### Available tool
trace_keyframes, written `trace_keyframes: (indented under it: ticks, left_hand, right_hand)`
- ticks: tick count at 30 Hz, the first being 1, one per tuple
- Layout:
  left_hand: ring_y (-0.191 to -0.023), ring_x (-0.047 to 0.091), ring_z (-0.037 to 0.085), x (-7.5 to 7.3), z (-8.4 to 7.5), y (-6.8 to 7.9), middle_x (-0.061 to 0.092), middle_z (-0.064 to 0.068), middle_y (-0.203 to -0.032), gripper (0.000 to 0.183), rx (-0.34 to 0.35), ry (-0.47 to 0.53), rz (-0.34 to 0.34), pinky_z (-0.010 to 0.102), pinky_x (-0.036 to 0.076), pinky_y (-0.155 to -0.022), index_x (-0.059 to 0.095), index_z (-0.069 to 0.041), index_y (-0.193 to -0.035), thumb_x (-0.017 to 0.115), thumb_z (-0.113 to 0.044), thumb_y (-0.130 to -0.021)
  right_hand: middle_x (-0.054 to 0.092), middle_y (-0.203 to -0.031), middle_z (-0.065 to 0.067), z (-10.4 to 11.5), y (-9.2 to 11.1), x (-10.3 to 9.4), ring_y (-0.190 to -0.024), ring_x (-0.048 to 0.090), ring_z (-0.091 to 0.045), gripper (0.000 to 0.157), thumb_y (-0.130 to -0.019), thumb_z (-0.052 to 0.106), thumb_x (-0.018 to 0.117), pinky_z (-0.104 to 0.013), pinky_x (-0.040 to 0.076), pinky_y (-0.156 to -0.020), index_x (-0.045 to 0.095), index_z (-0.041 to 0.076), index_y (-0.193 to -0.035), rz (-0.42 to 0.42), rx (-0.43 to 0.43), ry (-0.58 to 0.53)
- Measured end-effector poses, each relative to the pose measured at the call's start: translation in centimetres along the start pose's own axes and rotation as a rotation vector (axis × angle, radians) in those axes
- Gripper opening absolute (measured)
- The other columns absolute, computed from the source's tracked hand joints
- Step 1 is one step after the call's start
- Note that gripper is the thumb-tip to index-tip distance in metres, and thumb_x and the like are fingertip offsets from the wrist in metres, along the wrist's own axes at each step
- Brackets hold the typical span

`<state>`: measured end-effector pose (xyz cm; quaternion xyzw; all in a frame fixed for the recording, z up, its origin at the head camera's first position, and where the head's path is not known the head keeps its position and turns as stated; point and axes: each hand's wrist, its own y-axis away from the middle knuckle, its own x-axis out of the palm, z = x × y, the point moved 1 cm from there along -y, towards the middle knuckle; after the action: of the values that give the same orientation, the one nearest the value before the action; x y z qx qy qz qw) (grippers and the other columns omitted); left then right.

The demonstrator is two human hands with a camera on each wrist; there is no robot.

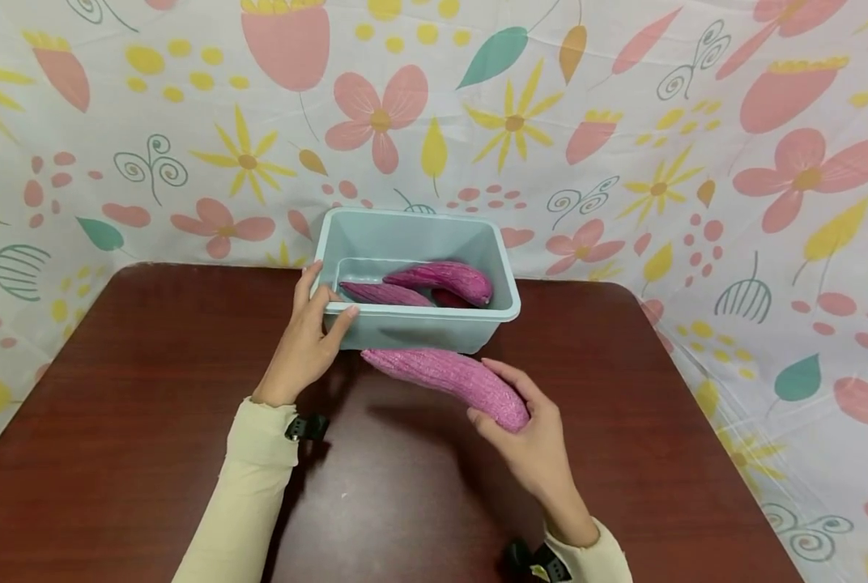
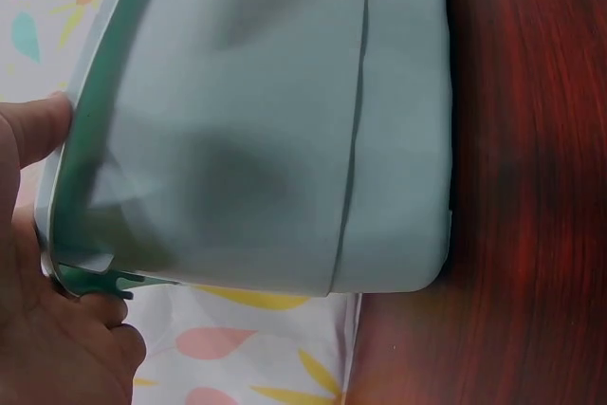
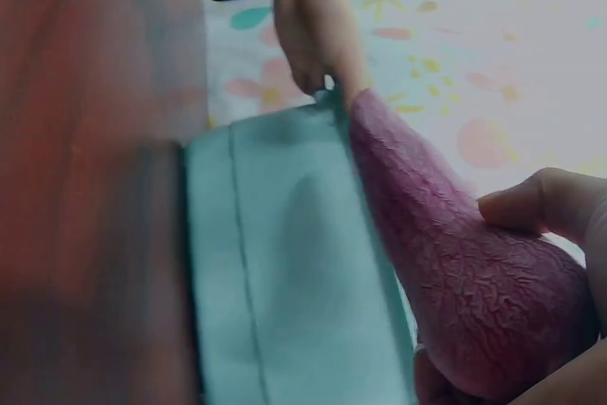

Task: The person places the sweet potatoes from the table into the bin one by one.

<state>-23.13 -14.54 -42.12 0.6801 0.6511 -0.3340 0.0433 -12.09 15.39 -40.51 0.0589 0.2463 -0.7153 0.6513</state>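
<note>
A light blue plastic bin stands at the back of the table, with two purple eggplants visible inside it and a darker reddish shape beneath them. My left hand grips the bin's rim at its front left corner, thumb over the front edge; the left wrist view shows this hand at the rim too. In front of the bin, my right hand holds a wrinkled, pinkish-purple eggplant by its thick end. Its narrow tip points left, toward my left hand. The right wrist view shows the wrinkled eggplant close up.
The dark reddish-brown wooden table extends around the bin. Behind and beside it hangs a white cloth printed with flowers and leaves. Dark straps sit at both wrists, over or beside the pale sleeves.
</note>
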Motion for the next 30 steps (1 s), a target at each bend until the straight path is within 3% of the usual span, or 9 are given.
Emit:
trace_keyframes:
  ticks: [5, 12, 19, 30]
  left_hand:
    - [-0.16, 0.0, 0.033, 0.2, 0.2, 0.1, 0.007, 0.011, -0.17, 0.026, -0.012, -0.004, 0.006, 0.06, 0.041, -0.106, 0.048, -0.008, -0.102, 0.053, -0.034, -0.105]
    - [-0.16, 0.003, 0.03, 0.4, -0.2, -0.7, 0.006, 0.01, -0.17, 0.03, 0.012, -0.007, 0.011, 0.052, 0.044, -0.099, 0.048, -0.008, -0.105, 0.051, -0.037, -0.106]
    - [-0.16, -0.003, 0.033, 0.0, 0.3, -0.1, 0.007, 0.011, -0.17, 0.028, -0.019, -0.014, 0.001, 0.06, 0.04, -0.109, 0.047, -0.007, -0.103, 0.052, -0.034, -0.106]
    - [-0.16, 0.001, 0.03, 0.1, 0.0, -0.2, 0.008, 0.011, -0.17, 0.027, -0.012, -0.01, -0.012, 0.059, 0.041, -0.108, 0.048, -0.007, -0.1, 0.053, -0.032, -0.105]
  right_hand:
    - [0.07, -0.121, 0.003, 1.1, -1.4, -0.6, -0.099, 0.062, -0.009, 0.055, -0.08, 0.007, 0.083, -0.019, 0.049, -0.08, 0.066, 0.024, -0.13, -0.038, -0.048, -0.045]
    - [0.07, -0.124, 0.005, 2.8, -5.2, -1.8, -0.103, 0.061, -0.013, 0.055, -0.082, 0.004, 0.081, -0.021, 0.048, -0.082, 0.067, 0.022, -0.131, -0.135, -0.14, -0.119]
    - [0.068, -0.126, 0.0, 2.9, -9.9, -0.3, -0.106, 0.06, -0.015, 0.05, -0.084, 0.011, 0.081, -0.023, 0.047, -0.087, 0.067, 0.022, -0.13, -0.096, -0.157, -0.177]
    - [0.066, -0.131, -0.005, 1.6, -15.6, 2.5, -0.112, 0.057, -0.013, 0.05, -0.083, 0.018, 0.082, -0.029, 0.045, -0.096, 0.066, 0.019, -0.131, -0.055, -0.074, -0.209]
